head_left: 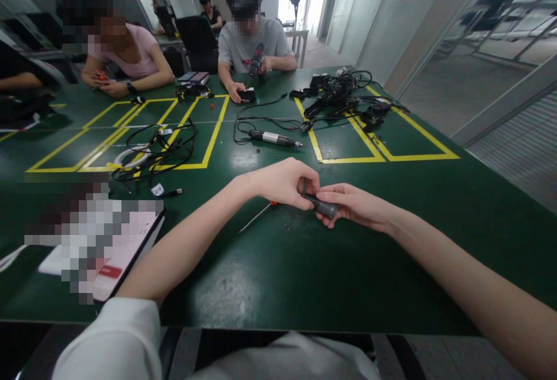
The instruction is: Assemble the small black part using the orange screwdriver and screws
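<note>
Both hands meet over the table around a short dark grey cylindrical piece (326, 208), whose kind I cannot make out. My left hand (287, 181) has thumb and fingers curled on its left end. From the other side, my right hand (354, 203) pinches its body, thumb on top and fingers beneath. Partly hidden by my left hand, a thin screwdriver (256, 217) lies on the table, a bit of its orange handle showing. A few tiny bits (287, 227), perhaps screws, lie below my hands.
Beyond my hands lies a corded electric screwdriver (274, 138). Cable tangles lie left (161, 148) and farther right (335, 96) on the green table (339, 287). Notebooks (126, 246) sit by my left forearm. Across, one person (256, 43) holds a power driver; another (126, 55) sits left.
</note>
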